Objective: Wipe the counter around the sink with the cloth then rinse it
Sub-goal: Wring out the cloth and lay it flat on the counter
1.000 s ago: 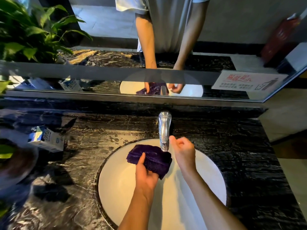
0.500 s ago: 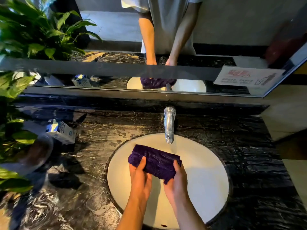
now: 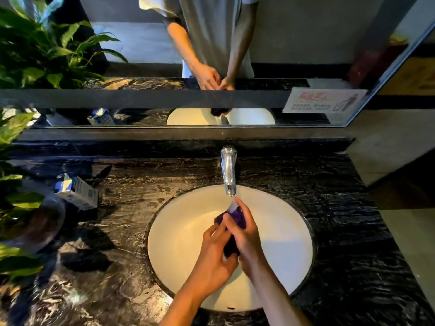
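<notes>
Head view
Left hand: curling its fingers round the lower part of the purple cloth, gripping it over the basin.
Right hand: wrapping fingers round the cloth's upper part, squeezing it.
Cloth: bunching between both hands, directly below the chrome faucet, with water running onto its top.
Sink: round white basin sitting in the black marble counter.
Carton: lying on the counter, left of the sink, near the plant.
</notes>
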`<state>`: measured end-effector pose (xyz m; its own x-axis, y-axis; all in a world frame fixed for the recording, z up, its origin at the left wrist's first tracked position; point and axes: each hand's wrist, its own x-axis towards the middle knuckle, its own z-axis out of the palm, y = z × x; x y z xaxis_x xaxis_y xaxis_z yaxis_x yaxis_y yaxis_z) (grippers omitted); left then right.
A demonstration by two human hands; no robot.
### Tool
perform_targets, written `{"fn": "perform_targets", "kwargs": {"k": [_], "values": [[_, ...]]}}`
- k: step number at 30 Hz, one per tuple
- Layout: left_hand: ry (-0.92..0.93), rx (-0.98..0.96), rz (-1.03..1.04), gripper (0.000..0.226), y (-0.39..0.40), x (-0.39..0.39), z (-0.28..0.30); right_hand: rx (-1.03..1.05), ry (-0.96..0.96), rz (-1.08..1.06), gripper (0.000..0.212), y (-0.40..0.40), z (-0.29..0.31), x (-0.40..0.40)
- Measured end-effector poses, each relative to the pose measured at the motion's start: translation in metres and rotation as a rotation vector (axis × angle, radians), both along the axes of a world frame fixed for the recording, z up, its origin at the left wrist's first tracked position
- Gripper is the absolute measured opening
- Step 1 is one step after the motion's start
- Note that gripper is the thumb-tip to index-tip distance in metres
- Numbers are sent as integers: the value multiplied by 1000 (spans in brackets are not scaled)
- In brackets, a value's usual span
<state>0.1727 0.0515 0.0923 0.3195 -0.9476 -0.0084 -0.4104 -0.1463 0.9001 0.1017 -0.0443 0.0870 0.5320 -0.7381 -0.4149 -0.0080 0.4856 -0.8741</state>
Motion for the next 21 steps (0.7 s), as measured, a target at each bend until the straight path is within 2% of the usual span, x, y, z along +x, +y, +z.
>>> {"fn": "perform_targets", "kwargs": {"k": [1, 3, 5, 6, 7, 9, 11, 12, 14, 17, 21], "values": [[84, 28, 39, 55, 5, 1, 0, 16, 23, -23, 31, -2, 1, -3], [425, 16, 358, 29, 9, 5, -1, 44, 63, -30, 13, -8, 3, -8], [710, 137, 710, 12, 4, 17, -7, 161, 28, -27, 13, -16, 5, -13], [860, 260, 731, 23, 0, 23, -9, 209, -9, -1, 17, -20, 6, -14], [1064, 400, 642, 44, -4, 26, -13, 240, -40, 36, 21, -23, 9, -15], [1545, 544, 289, 80, -8, 29, -17, 239, -55, 135, 27, -30, 13, -15], [1807, 539, -30, 95, -12, 27, -18, 212, -37, 271, 29, -36, 17, -15], [1884, 509, -109, 96, -14, 25, -16, 199, -36, 335, 27, -40, 19, -15], [1944, 424, -154, 97, -19, 21, -11, 176, -36, 436, 21, -48, 23, -15], [1799, 342, -177, 96, -27, 18, -13, 76, 40, 546, 7, -56, 25, -8], [1448, 444, -143, 53, -39, 15, -13, -67, 281, 601, 11, -57, 14, 9]]}}
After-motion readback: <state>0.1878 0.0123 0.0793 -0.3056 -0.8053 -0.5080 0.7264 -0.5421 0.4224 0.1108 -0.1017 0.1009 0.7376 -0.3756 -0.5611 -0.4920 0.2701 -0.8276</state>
